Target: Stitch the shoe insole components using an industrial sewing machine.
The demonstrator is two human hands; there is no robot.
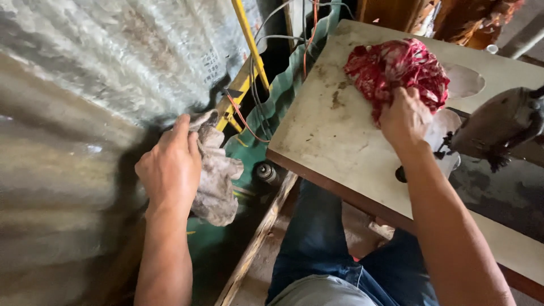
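My left hand [170,167] grips a dirty grey rag [218,181] and holds it low on the left, close to a corrugated metal sheet [68,113]. My right hand [405,119] rests on a crumpled red and white cloth [396,65] that lies on the pale tabletop [328,130]. Its fingers are curled into the cloth's near edge. The grey rag hangs down past my left palm, partly hidden behind the hand.
A dark sewing machine [501,127] sits at the table's right. Wires [255,96], a yellow bar [246,34] and green corrugated sheet [277,96] fill the gap between wall and table. My legs in blue jeans [317,238] are below the table edge.
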